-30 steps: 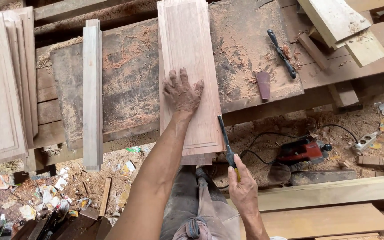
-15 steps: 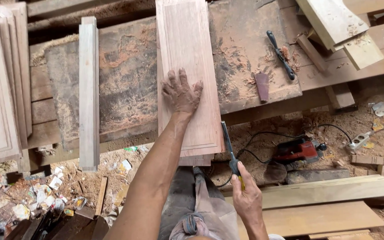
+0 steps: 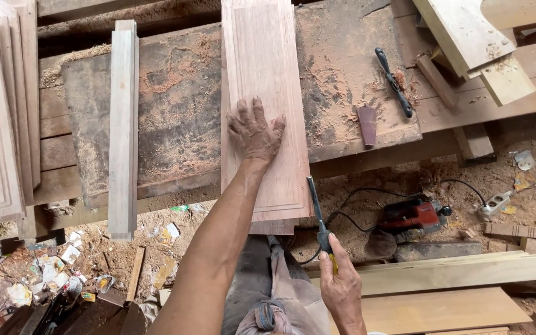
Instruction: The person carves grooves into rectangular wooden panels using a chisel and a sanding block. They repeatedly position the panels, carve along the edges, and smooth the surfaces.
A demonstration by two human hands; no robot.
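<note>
Left hand (image 3: 255,131) lies flat, fingers spread, pressing on a long moulded wooden panel (image 3: 267,68) resting on the sawdust-covered workbench (image 3: 175,105). Right hand (image 3: 341,286), below and right of the panel's near end, is clenched around a chisel (image 3: 317,214), blade pointing up toward the panel edge. A red power tool (image 3: 412,215) lies on the ground right of the chisel.

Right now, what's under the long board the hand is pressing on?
Under the long board the left hand presses lies a sawdusty workbench. Another board's end pokes out below; the rest is covered.
</note>
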